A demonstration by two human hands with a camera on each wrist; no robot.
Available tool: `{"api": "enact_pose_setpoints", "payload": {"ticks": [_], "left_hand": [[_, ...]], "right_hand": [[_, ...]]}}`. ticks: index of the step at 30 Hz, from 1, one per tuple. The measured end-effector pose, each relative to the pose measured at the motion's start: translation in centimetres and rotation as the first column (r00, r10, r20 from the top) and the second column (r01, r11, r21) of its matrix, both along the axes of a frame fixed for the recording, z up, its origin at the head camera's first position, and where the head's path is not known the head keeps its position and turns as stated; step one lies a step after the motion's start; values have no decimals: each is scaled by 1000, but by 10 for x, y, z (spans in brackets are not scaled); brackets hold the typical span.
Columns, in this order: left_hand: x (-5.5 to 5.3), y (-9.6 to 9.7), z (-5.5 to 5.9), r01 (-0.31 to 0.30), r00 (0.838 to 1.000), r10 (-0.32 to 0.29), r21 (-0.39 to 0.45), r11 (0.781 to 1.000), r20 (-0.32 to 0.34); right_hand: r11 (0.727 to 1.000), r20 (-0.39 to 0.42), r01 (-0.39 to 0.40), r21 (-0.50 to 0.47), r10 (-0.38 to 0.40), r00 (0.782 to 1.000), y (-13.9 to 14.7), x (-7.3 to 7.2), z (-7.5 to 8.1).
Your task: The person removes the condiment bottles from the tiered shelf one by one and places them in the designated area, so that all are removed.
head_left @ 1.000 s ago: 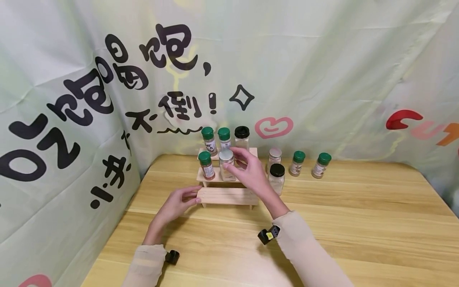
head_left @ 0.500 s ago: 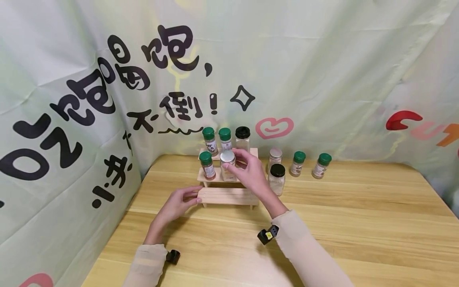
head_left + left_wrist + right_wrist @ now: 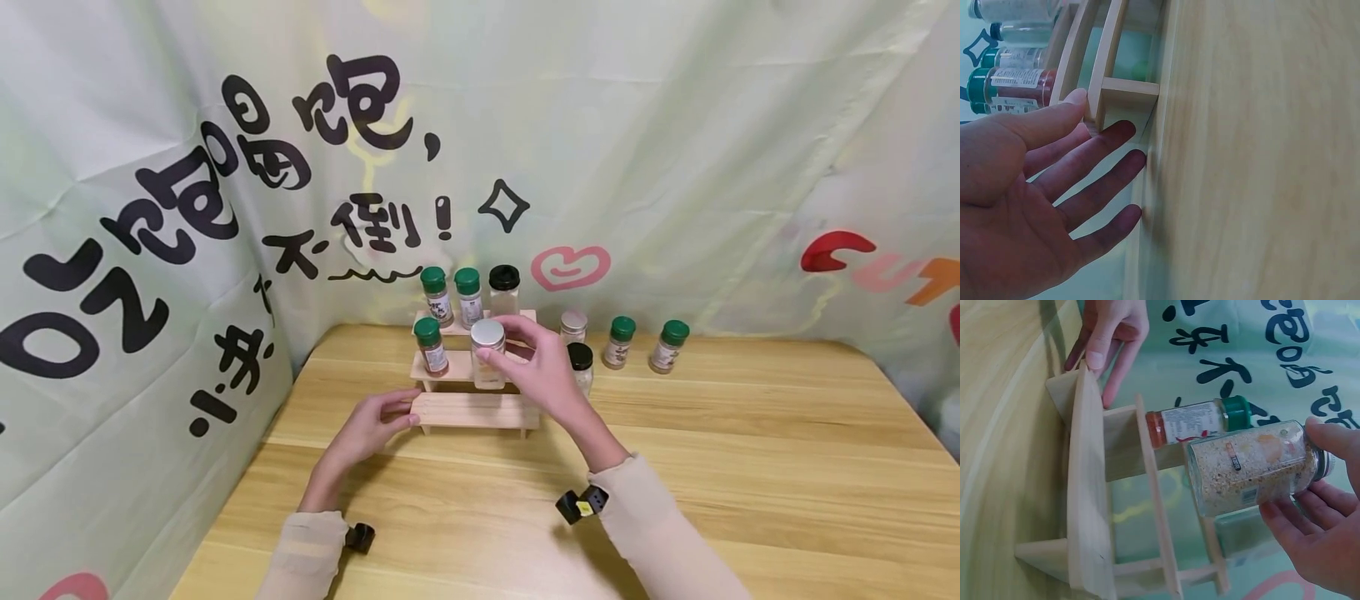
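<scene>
My right hand [image 3: 536, 367] holds a glass spice jar [image 3: 487, 357] with a silver lid, thumb and fingers on either side near its top. Grainy, pale contents show through the jar [image 3: 1250, 465] in the right wrist view, where its base overlaps the tiered wooden rack [image 3: 1091, 487]. At the rack's left end, my left hand [image 3: 378, 427] pinches the lowest step between thumb and index finger; the other fingers [image 3: 1100, 203] spread loosely below. A green-capped spice bottle [image 3: 431, 346] stands on the middle step. Behind, the top step bears two green-capped bottles [image 3: 468, 298] and a black-capped jar [image 3: 504, 290].
Right of the rack stand a silver-lidded jar [image 3: 573, 327], a black-lidded jar [image 3: 581, 362] partly hidden by my right hand, and two green-capped bottles [image 3: 621, 342]. A printed cloth [image 3: 637, 167] hangs behind and left of the wooden table [image 3: 750, 467].
My right hand has moved the silver-lidded jar off its place on the middle step, forward and slightly right. The left hand stays at the rack's end.
</scene>
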State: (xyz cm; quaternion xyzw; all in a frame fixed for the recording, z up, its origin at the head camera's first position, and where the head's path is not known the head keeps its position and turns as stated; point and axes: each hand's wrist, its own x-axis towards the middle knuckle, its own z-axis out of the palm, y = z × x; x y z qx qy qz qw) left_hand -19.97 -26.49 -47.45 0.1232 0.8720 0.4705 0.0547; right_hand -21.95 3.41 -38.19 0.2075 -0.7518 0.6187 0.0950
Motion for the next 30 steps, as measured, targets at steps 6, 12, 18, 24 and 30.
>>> {"api": "enact_pose_setpoints", "payload": {"ticks": [6, 12, 18, 24, 30], "left_hand": [[1, 0, 1, -1, 1000, 1, -1, 1000, -14], [2, 1, 2, 2, 1000, -2, -2, 1000, -30], [3, 2, 2, -10, 1000, 9, -17, 1000, -28], [2, 0, 1, -27, 999, 27, -27, 999, -18], [1, 1, 2, -21, 1000, 21, -22, 1000, -3]], "right_hand": [[1000, 1, 7, 7, -7, 1000, 15, 14, 7], [1000, -10, 20, 19, -20, 1000, 35, 24, 9], [999, -3, 40, 30, -40, 999, 55, 34, 9], [996, -17, 76, 47, -75, 997, 73, 40, 6], [991, -23, 121, 65, -119, 993, 93, 44, 1]]}}
